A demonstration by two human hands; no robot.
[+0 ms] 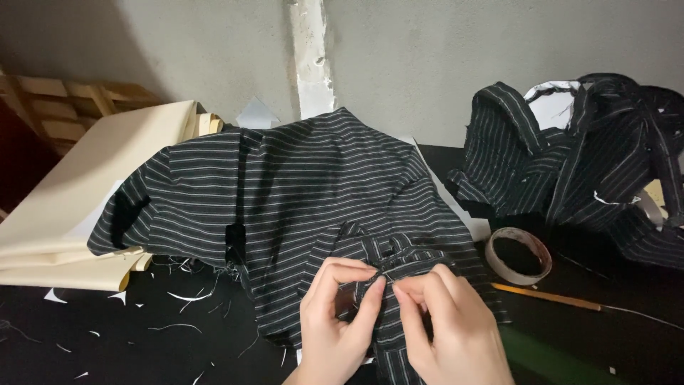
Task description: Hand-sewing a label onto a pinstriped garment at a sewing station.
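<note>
A black garment with thin white stripes [299,178] lies spread on the dark table. Near its front edge sits a bunched, folded strip of the same striped fabric [388,253]. My left hand [335,321] and my right hand [449,321] meet at this strip. Both pinch the cloth between thumb and fingertips, the fingertips touching each other at the fold. The lower part of the strip is hidden under my hands.
A roll of tape [519,254] lies to the right, with a pencil [547,297] in front of it. More striped fabric [584,164] is heaped at the back right. Cream paper sheets [78,207] are stacked at the left. Thread scraps [178,314] litter the table.
</note>
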